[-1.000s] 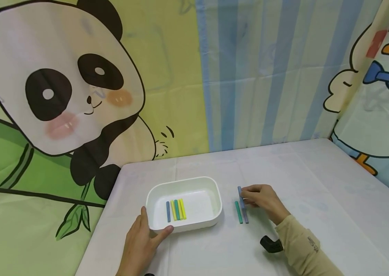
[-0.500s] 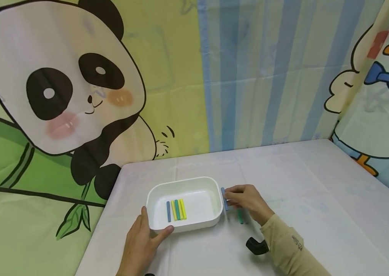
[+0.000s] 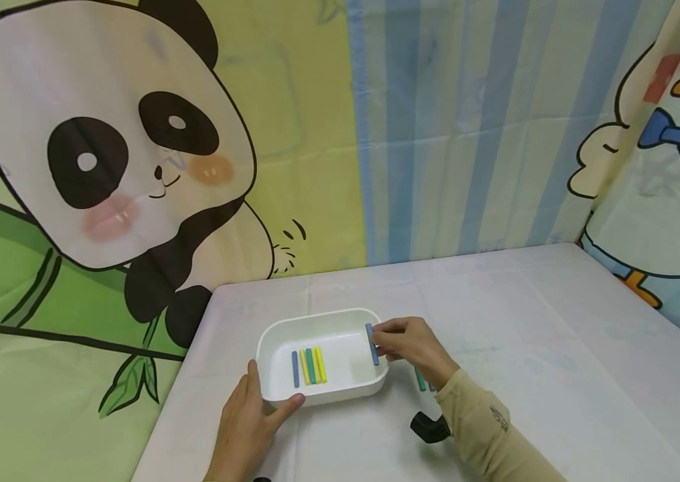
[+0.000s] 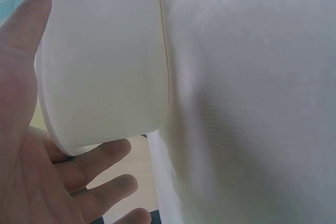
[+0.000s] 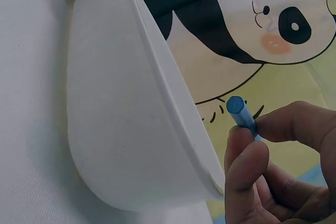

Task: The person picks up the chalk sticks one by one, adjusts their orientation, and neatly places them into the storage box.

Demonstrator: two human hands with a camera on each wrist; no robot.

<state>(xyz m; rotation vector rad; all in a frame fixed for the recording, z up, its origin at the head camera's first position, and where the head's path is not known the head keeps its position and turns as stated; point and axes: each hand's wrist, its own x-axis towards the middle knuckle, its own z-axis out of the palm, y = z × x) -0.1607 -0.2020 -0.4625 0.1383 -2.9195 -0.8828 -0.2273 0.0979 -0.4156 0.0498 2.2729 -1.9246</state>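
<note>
My right hand [image 3: 409, 340] pinches a blue stick of chalk [image 3: 372, 345] between thumb and fingertips, over the right end of a white tray [image 3: 349, 391]. In the right wrist view the blue chalk [image 5: 240, 109] points up beside the tray's rim. My left hand [image 3: 249, 418] rests against the tray's near left corner, thumb along the front and fingers along the left side. In the left wrist view its fingers [image 4: 97, 163] lie relaxed around the tray's end wall. Inside the tray, a blue chalk [image 3: 295, 369], a green chalk [image 3: 310, 366] and several yellow ones lie side by side.
Right of the tray, a green chalk [image 3: 420, 379] lies on the white-covered table [image 3: 527, 321], partly hidden by my right hand, beside the end of a purplish one. A black device [image 3: 429, 427] sits at my right wrist. A printed curtain [image 3: 310, 134] stands behind the table.
My right hand has carried the blue chalk leftward from beside the green chalk on the table to over the tray's right end. The left hand and tray have stayed put.
</note>
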